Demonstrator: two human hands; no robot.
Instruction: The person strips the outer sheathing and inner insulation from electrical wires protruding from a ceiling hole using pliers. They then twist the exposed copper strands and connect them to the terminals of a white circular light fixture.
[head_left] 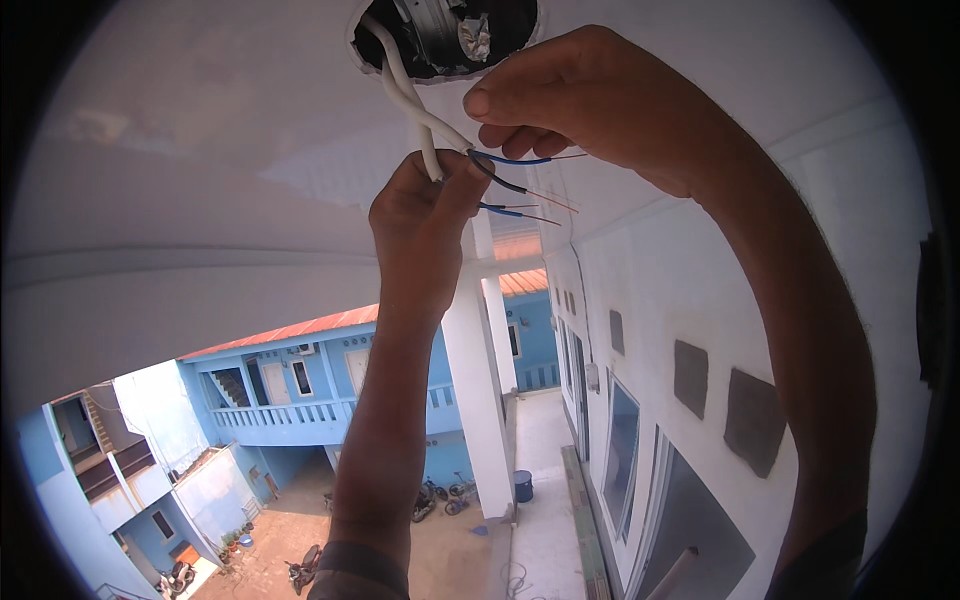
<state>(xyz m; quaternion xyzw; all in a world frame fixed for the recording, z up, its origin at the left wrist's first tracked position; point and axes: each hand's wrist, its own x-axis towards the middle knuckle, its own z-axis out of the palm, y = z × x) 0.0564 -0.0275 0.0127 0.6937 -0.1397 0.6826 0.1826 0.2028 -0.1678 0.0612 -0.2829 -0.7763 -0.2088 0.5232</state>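
Two white cables (pixel 413 95) hang from a round ceiling opening (pixel 430 55) with metal inside and a crumpled foil piece (pixel 475 38). Their ends split into blue (pixel 525 161) and dark (pixel 505 180) wires with bare copper tips. My left hand (pixel 415 225) pinches the cables near where the wires come out. My right hand (pixel 590 115) is raised just above the wires, below the opening's right edge, fingers curled and thumb over them; whatever they hold, if anything, is hidden.
Below, a courtyard (pixel 280 530) holds scooters (pixel 303 568) and bicycles, facing a blue two-storey building (pixel 275 420). A white column (pixel 470 390) stands beside a walkway (pixel 532 450) with a blue drum (pixel 522 486). At right is a white wall (pixel 650 280) with windows and grey patches.
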